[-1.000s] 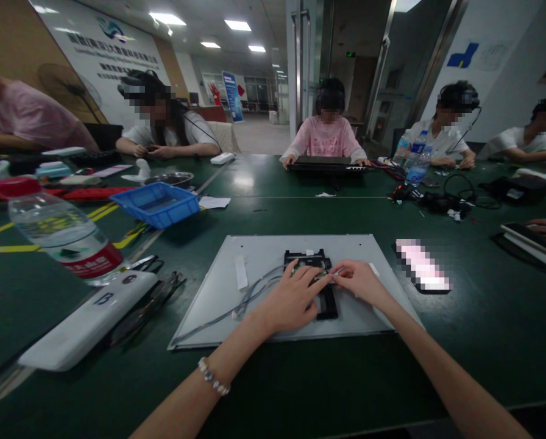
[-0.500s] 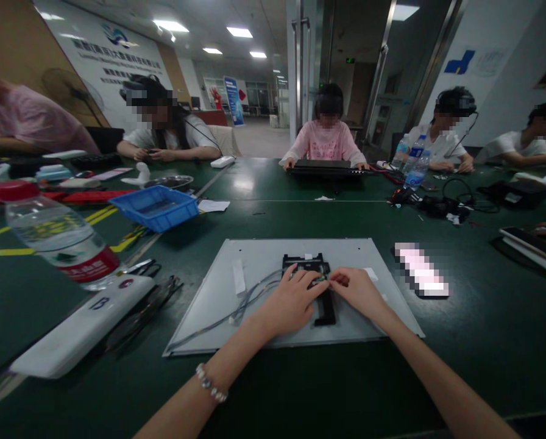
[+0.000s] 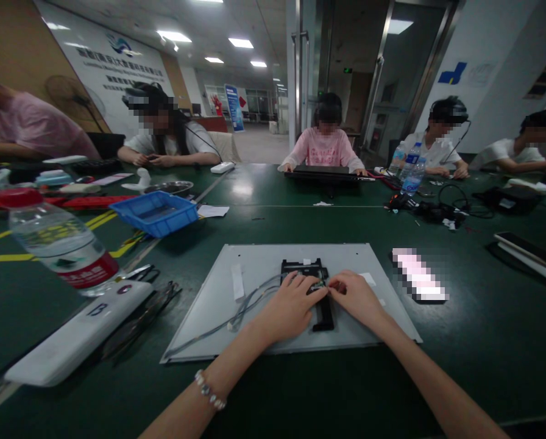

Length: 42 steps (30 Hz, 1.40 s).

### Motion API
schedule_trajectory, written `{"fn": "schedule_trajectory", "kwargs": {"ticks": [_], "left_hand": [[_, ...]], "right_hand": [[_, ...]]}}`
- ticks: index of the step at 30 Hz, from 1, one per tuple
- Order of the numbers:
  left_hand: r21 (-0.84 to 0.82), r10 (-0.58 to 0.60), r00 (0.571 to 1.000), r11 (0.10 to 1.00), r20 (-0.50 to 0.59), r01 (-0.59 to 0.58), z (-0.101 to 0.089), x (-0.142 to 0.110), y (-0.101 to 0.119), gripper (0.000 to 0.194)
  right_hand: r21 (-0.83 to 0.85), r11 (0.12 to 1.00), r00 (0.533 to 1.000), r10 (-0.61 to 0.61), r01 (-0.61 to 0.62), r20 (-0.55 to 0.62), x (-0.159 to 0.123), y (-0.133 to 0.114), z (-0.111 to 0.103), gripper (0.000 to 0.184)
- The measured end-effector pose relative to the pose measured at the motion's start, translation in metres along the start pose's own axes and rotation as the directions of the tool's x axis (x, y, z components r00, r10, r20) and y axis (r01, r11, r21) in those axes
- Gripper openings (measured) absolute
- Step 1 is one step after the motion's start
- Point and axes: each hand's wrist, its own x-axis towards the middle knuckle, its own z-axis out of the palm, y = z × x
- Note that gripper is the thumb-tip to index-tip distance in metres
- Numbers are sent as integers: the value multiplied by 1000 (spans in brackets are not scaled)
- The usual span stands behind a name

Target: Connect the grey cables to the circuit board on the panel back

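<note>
On a flat grey-white panel (image 3: 264,329) lies a black plastic frame (image 3: 324,320) with a small green part at its middle. My left hand (image 3: 291,308), a beaded bracelet at its wrist, rests across this frame with fingers spread. Its index fingertip meets the fingers of my right hand (image 3: 358,299). That right hand is closed in a pinch at the frame's right side, and whatever is between its fingertips is too small to name. Grey cables (image 3: 245,311) run from the frame leftward over the panel, partly under my left hand. White tape strips (image 3: 238,281) show on the panel.
To the left stand a water bottle (image 3: 72,256), a white oblong device (image 3: 81,335), eyeglasses (image 3: 142,323) and a blue tray (image 3: 163,219). A phone (image 3: 419,277) lies right of the panel. Across the green table (image 3: 273,225) sit several people, one holding a black flat device (image 3: 330,175).
Both hands keep nearly the same pose at the frame. The whole view has shifted slightly, with things appearing a little lower. At the far right, another person's hand has left the dark device there.
</note>
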Motion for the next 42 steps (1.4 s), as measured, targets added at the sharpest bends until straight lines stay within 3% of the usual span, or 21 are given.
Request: {"fn": "schedule_trajectory", "kwargs": {"ticks": [11,19,28,32,36,39,42], "left_hand": [[-27,4,1000,1000,-18,-5,-2,-1,-1,49],[-16,13,1000,1000,-8,-13,-2,-2,-3,48],[-75,34,999,997,-42,-37,-3,-7,-8,61],[-159,-4,995,987,-104,-12,-15,-12,-35,62],[-227,-216,963,958,-163,176,-27,-28,-90,43],[-219,-349,923,925,-163,311,-21,-49,-132,38],[-245,-460,869,877,-180,413,-6,-71,-158,42]], "right_hand": [[46,998,999,-48,49,-23,0,3,5,11],[98,984,978,-130,147,-165,3,6,3,39],[85,982,968,-150,170,-200,5,11,3,39],[92,981,963,-149,173,-224,4,11,1,39],[95,983,962,-128,155,-241,1,8,-2,37],[102,983,963,-126,153,-238,-1,6,-2,38],[96,980,962,-150,176,-228,-1,5,-3,38]]}}
